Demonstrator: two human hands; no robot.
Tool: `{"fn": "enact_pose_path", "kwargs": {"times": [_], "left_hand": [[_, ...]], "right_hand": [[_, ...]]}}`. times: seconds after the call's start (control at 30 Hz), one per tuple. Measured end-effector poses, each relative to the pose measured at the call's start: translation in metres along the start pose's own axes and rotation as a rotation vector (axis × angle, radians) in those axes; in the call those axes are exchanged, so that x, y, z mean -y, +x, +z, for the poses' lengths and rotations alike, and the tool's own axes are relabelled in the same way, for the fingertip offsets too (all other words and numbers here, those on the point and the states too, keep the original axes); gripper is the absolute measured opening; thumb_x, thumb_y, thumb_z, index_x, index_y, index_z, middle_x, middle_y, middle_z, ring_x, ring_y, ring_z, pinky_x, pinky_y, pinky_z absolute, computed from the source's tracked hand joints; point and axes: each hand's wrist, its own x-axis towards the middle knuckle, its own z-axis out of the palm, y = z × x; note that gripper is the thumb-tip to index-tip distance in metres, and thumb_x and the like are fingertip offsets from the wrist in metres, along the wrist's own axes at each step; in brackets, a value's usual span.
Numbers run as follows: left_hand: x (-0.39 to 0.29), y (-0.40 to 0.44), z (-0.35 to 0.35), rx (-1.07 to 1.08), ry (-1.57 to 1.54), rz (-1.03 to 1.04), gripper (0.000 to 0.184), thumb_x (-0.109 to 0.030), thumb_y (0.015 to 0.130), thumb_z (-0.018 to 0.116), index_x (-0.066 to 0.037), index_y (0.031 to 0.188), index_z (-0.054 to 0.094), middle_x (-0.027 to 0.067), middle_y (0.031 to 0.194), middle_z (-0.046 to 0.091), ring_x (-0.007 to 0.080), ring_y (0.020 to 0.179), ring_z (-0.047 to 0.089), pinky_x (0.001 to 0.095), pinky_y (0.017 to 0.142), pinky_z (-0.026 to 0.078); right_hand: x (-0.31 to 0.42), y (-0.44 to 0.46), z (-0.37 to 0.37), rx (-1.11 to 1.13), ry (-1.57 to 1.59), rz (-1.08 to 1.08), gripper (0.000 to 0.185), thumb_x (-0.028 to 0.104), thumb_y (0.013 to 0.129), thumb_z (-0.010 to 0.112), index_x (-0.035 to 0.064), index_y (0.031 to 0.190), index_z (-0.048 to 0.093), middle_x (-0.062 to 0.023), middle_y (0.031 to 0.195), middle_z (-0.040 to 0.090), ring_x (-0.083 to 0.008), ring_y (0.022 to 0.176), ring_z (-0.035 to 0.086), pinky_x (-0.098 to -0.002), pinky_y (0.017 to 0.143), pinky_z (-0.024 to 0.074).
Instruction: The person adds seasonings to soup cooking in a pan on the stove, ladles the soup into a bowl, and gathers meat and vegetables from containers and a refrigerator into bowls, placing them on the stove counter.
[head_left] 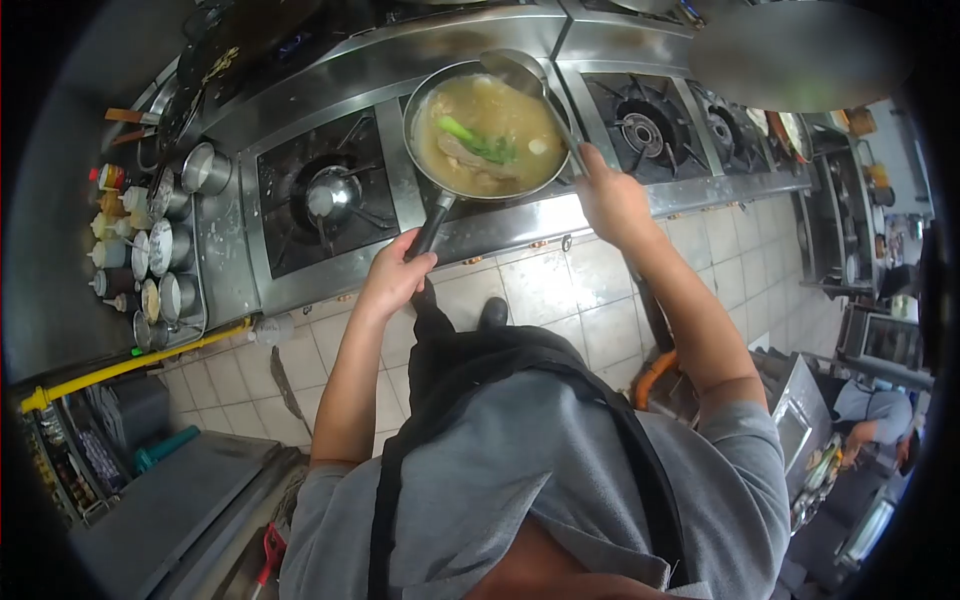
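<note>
Gas stove (520, 222); left hand (394, 275) grips frying pan (409, 135) handle (434, 224), right hand (612, 202) clasps ladle (515, 70); probably stirring broth (520, 118); next stroke needs steadiness.

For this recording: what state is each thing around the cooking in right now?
Pan, uncovered, holding cloudy broth
Greens, lying in the broth
Left hand, closed on the pan's handle
Ladle, held at the pan's far edge
Right hand, closed on the ladle
Metal pot, uncovered

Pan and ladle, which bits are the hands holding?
The left hand holds the pan by its black handle; the right hand holds the ladle by its long handle.
</note>
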Motion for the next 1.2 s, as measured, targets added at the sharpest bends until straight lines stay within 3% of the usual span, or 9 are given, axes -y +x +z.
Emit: {"fn": "enact_pose_path", "kwargs": {"times": [0.2,0.3,0.4,0.47,0.87,0.9,0.93,1.03,1.2], "left_hand": [[0.001,0.001,-0.001,0.000,-0.024,0.016,0.053,-0.012,0.088,0.066,-0.001,0.138,0.053,-0.0028,0.075,0.056,0.0066,0.057,0.051,0.0240,0.053,0.043],[0.000,0.001,-0.001,0.008,-0.022,0.012,0.053,-0.012,0.088,0.066,-0.002,0.138,0.054,-0.0027,0.075,0.056,0.0066,0.057,0.051,0.0240,0.053,0.043],[-0.002,-0.002,0.000,0.012,-0.007,0.006,0.048,-0.010,0.088,0.065,-0.001,0.134,0.055,-0.0027,0.077,0.056,0.0058,0.058,0.050,0.0235,0.053,0.042],[-0.003,-0.001,-0.001,0.007,-0.001,0.011,0.044,-0.008,0.088,0.063,-0.001,0.131,0.056,-0.0026,0.078,0.056,0.0050,0.059,0.049,0.0231,0.053,0.041],[-0.007,-0.004,0.002,0.004,-0.030,0.005,0.046,-0.009,0.089,0.064,-0.001,0.133,0.055,-0.0020,0.079,0.056,0.0059,0.059,0.049,0.0233,0.055,0.040],[-0.005,-0.003,0.002,0.011,-0.020,0.008,0.047,-0.009,0.089,0.065,-0.001,0.134,0.054,-0.0018,0.079,0.056,0.0060,0.059,0.049,0.0231,0.055,0.040],[-0.004,-0.002,0.001,0.016,-0.010,0.012,0.047,-0.010,0.089,0.065,-0.001,0.134,0.054,-0.0017,0.079,0.056,0.0061,0.059,0.050,0.0228,0.055,0.041],[-0.003,-0.003,0.003,-0.005,-0.015,0.028,0.046,-0.012,0.089,0.066,-0.002,0.133,0.055,-0.0006,0.079,0.058,0.0065,0.059,0.051,0.0228,0.054,0.041],[0.000,-0.004,0.005,-0.074,-0.060,0.037,0.040,-0.016,0.090,0.067,-0.001,0.126,0.059,0.0022,0.080,0.061,0.0076,0.057,0.052,0.0235,0.051,0.043]], "right_hand": [[-0.023,0.025,0.045,0.044,-0.163,-0.046,0.049,0.015,0.092,0.050,-0.0002,0.138,0.045,-0.0263,0.090,0.069,-0.0420,0.080,0.069,-0.0508,0.072,0.0544],[0.002,0.009,0.037,0.389,0.795,0.285,0.047,0.013,0.093,0.053,-0.0025,0.136,0.046,-0.0131,0.076,0.063,-0.0207,0.046,0.057,-0.0341,0.043,0.0471],[0.007,0.009,0.024,0.477,1.291,0.533,0.047,0.013,0.094,0.054,-0.0036,0.137,0.046,-0.0054,0.072,0.056,-0.0109,0.039,0.043,-0.0266,0.035,0.0353],[0.008,0.003,0.021,0.493,1.333,0.537,0.046,0.013,0.095,0.053,-0.0041,0.137,0.045,-0.0054,0.073,0.057,-0.0113,0.039,0.044,-0.0267,0.035,0.0339],[0.014,-0.022,-0.027,0.174,0.936,0.343,0.050,0.017,0.096,0.055,-0.0020,0.142,0.046,-0.0003,0.070,0.051,-0.0056,0.042,0.042,-0.0236,0.035,0.0347],[0.008,-0.019,-0.029,0.202,0.869,0.324,0.051,0.019,0.095,0.056,0.0015,0.143,0.046,-0.0081,0.075,0.061,-0.0167,0.046,0.055,-0.0322,0.043,0.0449],[0.001,-0.015,-0.025,0.205,0.867,0.321,0.051,0.019,0.095,0.056,0.0015,0.143,0.046,-0.0081,0.075,0.061,-0.0167,0.046,0.055,-0.0322,0.043,0.0449],[-0.011,-0.003,0.000,-0.103,0.079,-0.010,0.050,0.019,0.094,0.054,0.0112,0.143,0.048,-0.0215,0.089,0.069,-0.0360,0.075,0.069,-0.0465,0.070,0.0527],[-0.009,0.022,0.030,0.123,-0.202,0.012,0.045,0.018,0.095,0.048,0.0048,0.138,0.048,-0.0290,0.100,0.069,-0.0458,0.089,0.067,-0.0533,0.082,0.0516]]}}
